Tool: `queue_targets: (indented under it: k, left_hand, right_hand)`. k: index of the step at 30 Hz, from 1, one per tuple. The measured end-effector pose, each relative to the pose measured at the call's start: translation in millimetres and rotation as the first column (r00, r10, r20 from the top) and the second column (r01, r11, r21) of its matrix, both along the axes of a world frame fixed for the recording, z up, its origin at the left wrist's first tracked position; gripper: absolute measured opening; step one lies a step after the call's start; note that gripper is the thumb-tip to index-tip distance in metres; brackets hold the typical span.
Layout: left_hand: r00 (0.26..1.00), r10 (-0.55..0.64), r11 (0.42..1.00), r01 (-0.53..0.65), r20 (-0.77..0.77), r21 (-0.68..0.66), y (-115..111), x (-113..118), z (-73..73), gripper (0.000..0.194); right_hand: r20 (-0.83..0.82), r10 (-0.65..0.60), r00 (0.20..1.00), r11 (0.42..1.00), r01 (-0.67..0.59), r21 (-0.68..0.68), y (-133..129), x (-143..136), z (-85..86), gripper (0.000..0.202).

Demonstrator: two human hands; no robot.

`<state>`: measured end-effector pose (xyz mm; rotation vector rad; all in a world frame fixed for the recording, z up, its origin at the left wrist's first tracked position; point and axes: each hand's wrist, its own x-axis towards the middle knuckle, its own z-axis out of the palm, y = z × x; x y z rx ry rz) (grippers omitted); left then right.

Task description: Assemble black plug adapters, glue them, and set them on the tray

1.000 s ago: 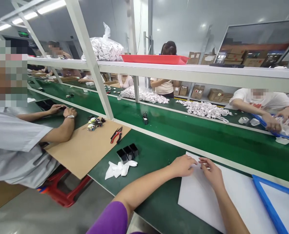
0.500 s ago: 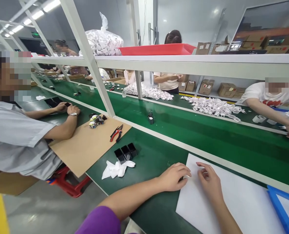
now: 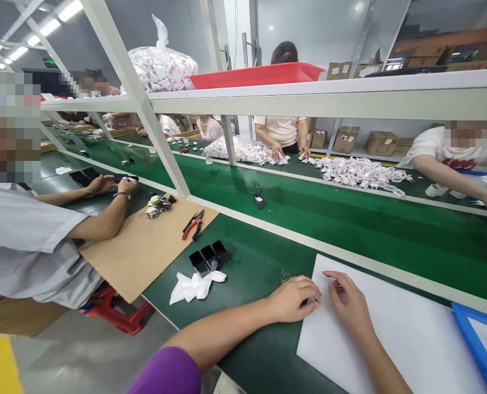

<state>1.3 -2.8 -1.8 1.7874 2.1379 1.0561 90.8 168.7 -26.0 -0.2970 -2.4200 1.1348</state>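
Note:
My left hand (image 3: 296,298) rests at the left edge of a white sheet (image 3: 407,323), its fingers loosely curved and the thumb apart from them. Over the sheet, my right hand (image 3: 348,295) is half open, with bent fingers and nothing visible in it. A small gap separates the two hands. Left of them on the green table (image 3: 251,262) are black open boxes (image 3: 208,257), touching a crumpled white cloth (image 3: 196,286). A black plug adapter (image 3: 259,198) stands on the green belt (image 3: 329,219) beyond the hands.
Pliers (image 3: 193,224) and small parts (image 3: 159,205) lie on brown cardboard (image 3: 145,246), beside a person at the left. A shelf post (image 3: 157,131) rises behind. A blue-edged frame (image 3: 473,345) is at right. White parts (image 3: 360,175) are heaped across the belt.
The view has shifted slightly. My right hand is a little closer to my left. The adapter has moved right along the belt. A person opposite has lowered both hands to the white parts.

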Motion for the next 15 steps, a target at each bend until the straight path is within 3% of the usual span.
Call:
queue_targets:
  k: [15]
  left_hand:
    - [1.0,0.008,1.0,-0.008,0.021,-0.016,1.7,-1.6,-0.1,0.013]
  right_hand:
    - [-0.039,-0.023,0.999,1.0,0.023,0.017,-4.2,-1.4,4.6,0.031]
